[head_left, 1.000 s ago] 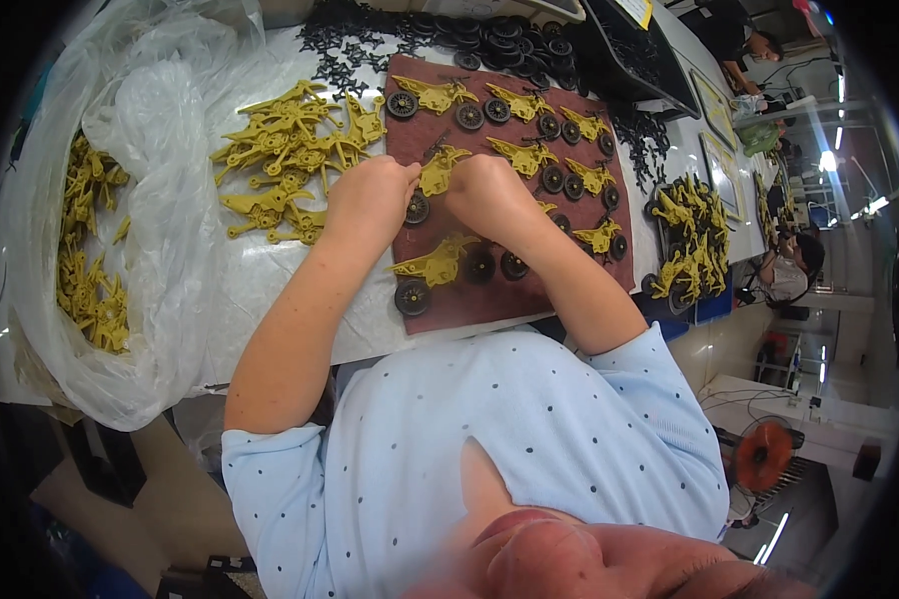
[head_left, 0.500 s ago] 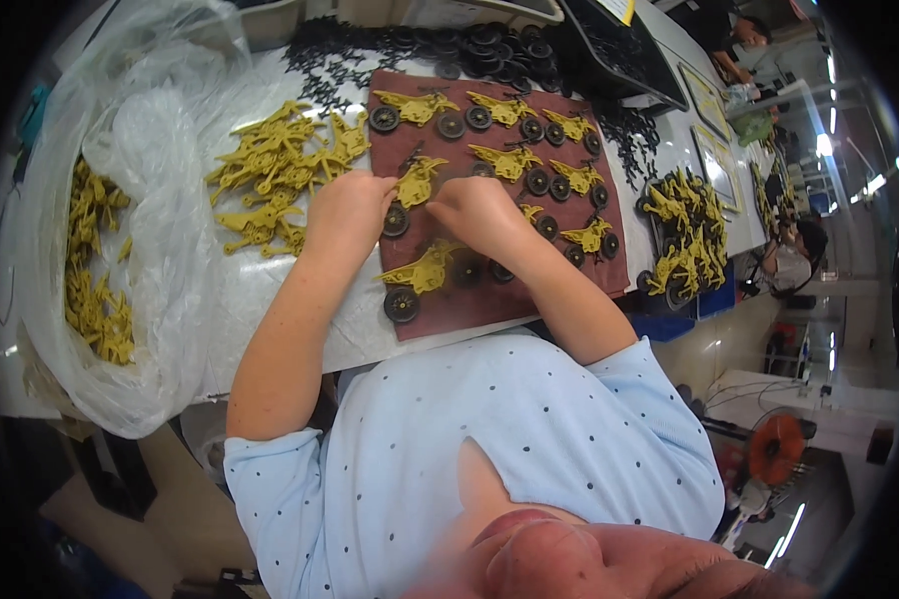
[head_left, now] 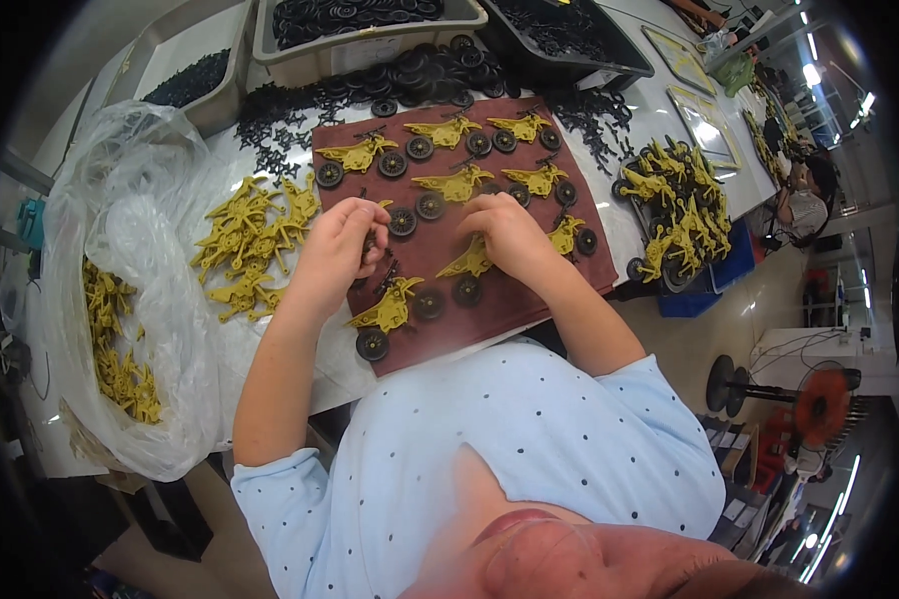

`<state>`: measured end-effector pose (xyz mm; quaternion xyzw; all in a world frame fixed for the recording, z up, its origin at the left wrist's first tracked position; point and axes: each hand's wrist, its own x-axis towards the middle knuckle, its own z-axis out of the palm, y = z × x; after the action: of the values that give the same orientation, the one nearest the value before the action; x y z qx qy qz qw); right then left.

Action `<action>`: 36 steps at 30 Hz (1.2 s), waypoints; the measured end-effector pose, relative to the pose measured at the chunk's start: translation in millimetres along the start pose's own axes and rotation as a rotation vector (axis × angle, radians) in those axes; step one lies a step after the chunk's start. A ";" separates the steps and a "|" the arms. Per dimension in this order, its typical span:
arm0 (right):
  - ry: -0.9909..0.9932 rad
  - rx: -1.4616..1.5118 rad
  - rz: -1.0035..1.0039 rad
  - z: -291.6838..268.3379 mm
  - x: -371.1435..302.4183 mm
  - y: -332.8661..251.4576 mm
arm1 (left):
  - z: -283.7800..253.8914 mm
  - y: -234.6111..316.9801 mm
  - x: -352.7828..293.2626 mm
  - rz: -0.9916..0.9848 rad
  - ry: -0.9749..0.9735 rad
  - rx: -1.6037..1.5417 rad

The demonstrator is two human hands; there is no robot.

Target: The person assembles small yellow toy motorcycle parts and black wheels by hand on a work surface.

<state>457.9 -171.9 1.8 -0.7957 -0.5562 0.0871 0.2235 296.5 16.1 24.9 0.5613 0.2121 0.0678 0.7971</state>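
My left hand (head_left: 346,245) has its fingers curled shut around a small dark part, mostly hidden, over the left side of the maroon cloth (head_left: 514,290). My right hand (head_left: 509,238) is closed too, its fingers bent down above a yellow toy motorcycle body (head_left: 466,262); what the fingertips hold is covered. Close below my left hand lies another yellow motorcycle body (head_left: 388,304) with a black handlebar and a black wheel (head_left: 373,344) at its lower end. More yellow bodies (head_left: 357,153) lie in rows on the cloth, paired with black wheels.
Loose yellow bodies (head_left: 245,235) lie left of the cloth, beside a clear plastic bag (head_left: 185,329) holding more. Black wheels (head_left: 410,75) and small black parts (head_left: 270,125) sit behind, before several bins (head_left: 370,50). A heaped tray of motorcycles (head_left: 679,215) stands right.
My hands have moved apart, the left one coming away from a yellow body and the right one settling over another. The view has shifted, showing more of the bins behind.
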 end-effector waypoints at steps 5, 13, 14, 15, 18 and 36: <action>0.324 0.216 0.070 -23.1 8.2 18.2 | 33.8 16.9 23.3 -0.178 -0.117 -0.194; 0.093 0.559 0.050 -57.4 18.5 9.6 | 79.6 10.8 66.2 -0.128 -0.233 -0.132; 0.095 0.561 0.051 -57.7 18.9 9.0 | 81.3 7.1 71.1 -0.065 -0.281 -0.104; 0.144 0.486 0.066 -58.3 18.0 6.8 | 84.3 4.3 72.8 -0.022 -0.233 -0.039; 0.231 0.434 0.048 -55.8 16.0 14.5 | 89.0 6.2 72.3 -0.073 -0.216 -0.121; 0.138 1.041 0.297 -53.4 6.7 36.2 | 66.8 -5.0 113.7 0.276 0.031 1.448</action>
<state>511.6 -189.7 33.4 -0.6539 -0.3052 0.3293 0.6089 426.0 -4.2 9.2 0.9676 0.1423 0.0185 0.2078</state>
